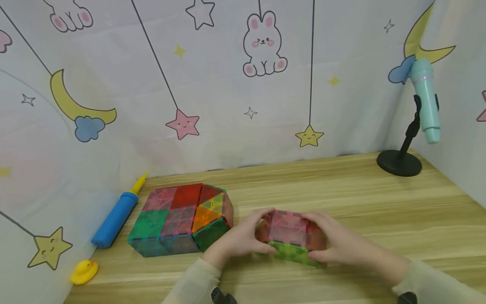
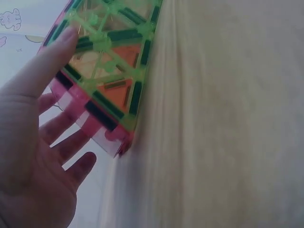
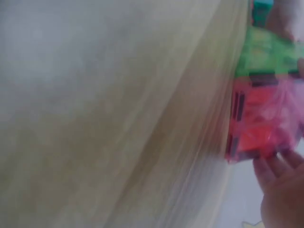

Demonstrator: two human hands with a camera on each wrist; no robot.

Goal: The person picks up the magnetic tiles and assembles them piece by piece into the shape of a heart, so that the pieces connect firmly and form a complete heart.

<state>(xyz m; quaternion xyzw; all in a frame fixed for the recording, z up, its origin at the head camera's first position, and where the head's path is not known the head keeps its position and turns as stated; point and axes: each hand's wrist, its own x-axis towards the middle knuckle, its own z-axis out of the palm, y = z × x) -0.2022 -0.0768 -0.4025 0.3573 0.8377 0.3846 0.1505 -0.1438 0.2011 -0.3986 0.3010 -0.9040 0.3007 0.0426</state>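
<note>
A small box of translucent magnetic tiles (image 1: 287, 228) stands on the wooden table, with a pink top, a lime-green front and reddish ends. My left hand (image 1: 243, 240) grips its left end, thumb at the front and fingers toward the back. At the other end, my right hand (image 1: 339, 240) holds it the same way. In the left wrist view, the thumb lies against the green tile face (image 2: 109, 52) with its dark magnet strips. The right wrist view shows the red-pink end tile (image 3: 261, 118) beside the right fingers, partly blurred.
To the left sits a larger low magnetic-tile block (image 1: 182, 211) in green, red, pink and orange. A blue pump (image 1: 115, 219) and a yellow rubber duck (image 1: 84, 272) lie along the left edge. A mint microphone (image 1: 426, 99) on a black stand (image 1: 398, 163) occupies the back right.
</note>
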